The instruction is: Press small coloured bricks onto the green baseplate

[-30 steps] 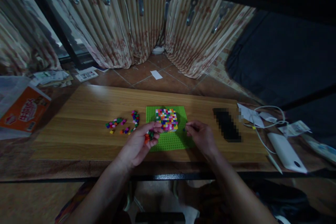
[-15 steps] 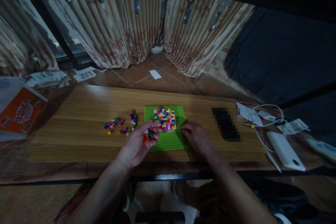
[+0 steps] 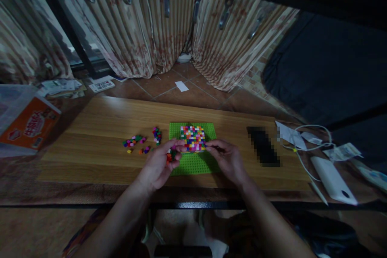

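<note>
A block built of many small multicoloured bricks point(image 3: 193, 137) stands on a green studded baseplate point(image 3: 196, 165). My left hand point(image 3: 160, 164) is palm up beside its front left corner, fingers curled round several loose bricks point(image 3: 169, 155), orange, green and white among them. Thumb and finger of my right hand point(image 3: 226, 159) are pinched together at the block's front right corner, on what looks like a small dark brick; the fingertips hide most of it. Left of the baseplate lie loose bricks in a nearer pile point(image 3: 157, 135) and a farther pile point(image 3: 133, 141).
The wooden board point(image 3: 99, 149) carries all this. A blurred black flat object point(image 3: 263, 147) lies on its right. Beyond are a white cable point(image 3: 314, 127), a white power bank-like box point(image 3: 332, 179) and papers. At far left stands a plastic container with an orange label point(image 3: 33, 125).
My right hand has moved from the baseplate's right edge to the block's front right corner. My left hand still cups its bricks. The whole view has shifted slightly.
</note>
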Demonstrator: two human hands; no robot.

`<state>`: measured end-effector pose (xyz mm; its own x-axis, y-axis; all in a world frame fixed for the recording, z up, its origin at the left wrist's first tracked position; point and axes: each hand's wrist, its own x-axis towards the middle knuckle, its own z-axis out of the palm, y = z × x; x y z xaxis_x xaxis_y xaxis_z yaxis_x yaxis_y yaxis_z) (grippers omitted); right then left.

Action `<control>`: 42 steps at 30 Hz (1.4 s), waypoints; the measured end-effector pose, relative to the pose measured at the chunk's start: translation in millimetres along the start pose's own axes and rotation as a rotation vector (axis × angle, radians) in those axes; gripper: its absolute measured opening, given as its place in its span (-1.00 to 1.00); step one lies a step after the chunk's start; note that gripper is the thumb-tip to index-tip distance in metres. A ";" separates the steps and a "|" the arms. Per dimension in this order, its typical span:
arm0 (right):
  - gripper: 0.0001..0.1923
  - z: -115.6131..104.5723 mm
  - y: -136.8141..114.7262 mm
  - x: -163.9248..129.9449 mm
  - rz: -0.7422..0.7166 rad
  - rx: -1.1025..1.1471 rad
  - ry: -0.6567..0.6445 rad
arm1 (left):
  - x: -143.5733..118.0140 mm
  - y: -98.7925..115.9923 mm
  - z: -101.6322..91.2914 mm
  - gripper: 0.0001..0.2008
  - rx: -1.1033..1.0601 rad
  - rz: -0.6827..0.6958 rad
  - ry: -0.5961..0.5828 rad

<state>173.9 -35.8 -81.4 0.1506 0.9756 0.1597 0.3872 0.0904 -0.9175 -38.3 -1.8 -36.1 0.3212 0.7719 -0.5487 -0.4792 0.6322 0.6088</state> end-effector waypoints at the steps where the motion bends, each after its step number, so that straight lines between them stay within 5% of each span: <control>1: -0.85 0.6 1.2 1.3 -0.013 -0.012 -0.001 | 1.5 -0.6 -0.9 -0.84 -0.004 0.008 0.004; 28: -0.69 13.2 -11.7 18.8 0.566 0.696 -0.041 | 13.7 -8.5 -0.6 -0.85 -0.021 0.005 0.066; 31: -0.69 1.0 -13.4 17.0 0.530 0.668 -0.009 | 10.6 -6.4 0.1 -0.84 -0.059 0.017 0.082; 36: -0.70 -12.9 -21.0 13.6 0.350 0.524 0.243 | 0.6 -2.8 7.4 -0.77 -0.142 0.021 -0.021; 42: -0.91 3.5 -50.6 -8.5 -0.015 0.193 0.083 | -9.2 -7.5 20.0 -0.60 -0.239 -0.099 -0.216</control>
<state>149.9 -48.0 -37.5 0.2233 0.9549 0.1957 0.2098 0.1490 -0.9663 -21.3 -12.3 -24.2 0.5294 0.7201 -0.4485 -0.6066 0.6909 0.3933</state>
